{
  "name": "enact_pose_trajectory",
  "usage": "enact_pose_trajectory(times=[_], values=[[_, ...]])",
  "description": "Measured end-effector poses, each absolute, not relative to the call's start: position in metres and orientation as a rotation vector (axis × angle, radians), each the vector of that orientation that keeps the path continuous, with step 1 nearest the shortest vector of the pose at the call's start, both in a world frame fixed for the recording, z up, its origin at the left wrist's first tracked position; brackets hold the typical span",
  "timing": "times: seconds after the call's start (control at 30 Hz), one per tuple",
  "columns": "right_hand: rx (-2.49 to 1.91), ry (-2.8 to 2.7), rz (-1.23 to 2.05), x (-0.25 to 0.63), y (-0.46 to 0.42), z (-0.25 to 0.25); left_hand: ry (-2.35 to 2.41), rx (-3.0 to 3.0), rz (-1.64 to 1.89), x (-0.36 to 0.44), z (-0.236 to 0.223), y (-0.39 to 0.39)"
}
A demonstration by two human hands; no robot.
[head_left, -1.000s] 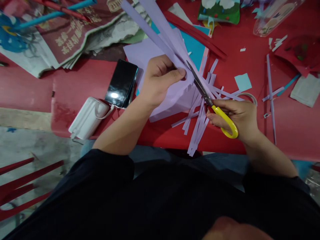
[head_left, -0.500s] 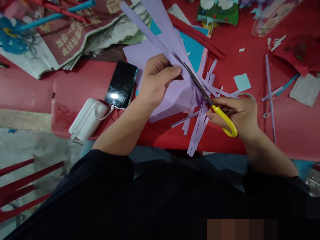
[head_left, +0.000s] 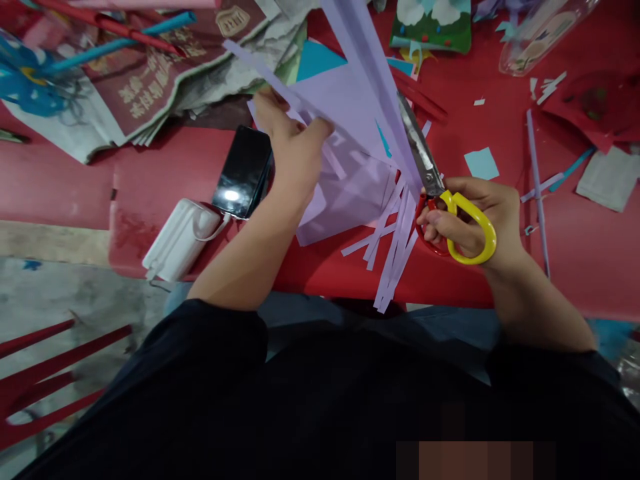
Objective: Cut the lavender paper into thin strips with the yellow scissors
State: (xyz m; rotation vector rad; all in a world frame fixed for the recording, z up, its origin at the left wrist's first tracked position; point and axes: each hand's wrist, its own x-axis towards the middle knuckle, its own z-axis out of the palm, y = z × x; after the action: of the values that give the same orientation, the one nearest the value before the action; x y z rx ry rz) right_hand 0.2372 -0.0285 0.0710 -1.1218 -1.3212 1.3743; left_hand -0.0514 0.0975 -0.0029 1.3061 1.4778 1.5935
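My left hand [head_left: 295, 143] has a long purple paper strip [head_left: 257, 65] between its fingers, its thumb pointing right. My right hand [head_left: 493, 213] is wrapped round the scissors [head_left: 425, 153], which have one yellow and one red handle loop; their blades point up and away and look closed. Against the blades leans a long folded piece of purple paper [head_left: 373, 83], its lower end close to my right fingers; whether they hold it too I cannot tell. Flat purple sheets [head_left: 330, 220] lie under my left hand. Several cut purple strips [head_left: 395, 267] are heaped below the scissors.
Left of the sheets lie a black phone [head_left: 243, 170] and a white power bank [head_left: 181, 240] with a cable. Printed newspaper [head_left: 155, 87] spreads at the back left. A light blue paper square [head_left: 481, 163] and scraps lie right on the red table [head_left: 320, 273].
My left hand has moved left, carrying a strip away from the larger purple piece. The scissors have turned more upright and shifted right, showing the red loop.
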Motion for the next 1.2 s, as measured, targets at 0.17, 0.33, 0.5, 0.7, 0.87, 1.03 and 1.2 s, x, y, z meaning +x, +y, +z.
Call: enact_pose_trajectory(times=[0.17,0.33,0.5,0.7,0.87,1.03,1.2], values=[[-1.152,-1.327,1.443,0.237,-0.028,0.073,1.505,1.799,1.901,-0.039,0.021,0.068],[-1.148,-1.424,1.467,0.239,-0.030,0.071,1.061,1.742,1.888,-0.031,0.032,0.060],[-1.153,-1.520,1.443,0.235,-0.034,0.064,0.945,1.355,1.591,-0.028,0.026,0.068],[-1.155,-1.808,1.229,0.226,-0.038,0.054,0.967,1.140,1.589,-0.020,0.028,0.065],[-1.251,-1.770,1.415,0.226,-0.037,0.062,1.015,1.021,1.588,-0.025,0.034,0.071],[-1.320,-1.571,1.877,0.223,-0.036,0.072,1.079,0.819,1.607,-0.041,0.043,0.084],[-1.161,-1.457,2.040,0.235,-0.034,0.075,1.102,0.748,1.654,-0.059,0.045,0.100]])
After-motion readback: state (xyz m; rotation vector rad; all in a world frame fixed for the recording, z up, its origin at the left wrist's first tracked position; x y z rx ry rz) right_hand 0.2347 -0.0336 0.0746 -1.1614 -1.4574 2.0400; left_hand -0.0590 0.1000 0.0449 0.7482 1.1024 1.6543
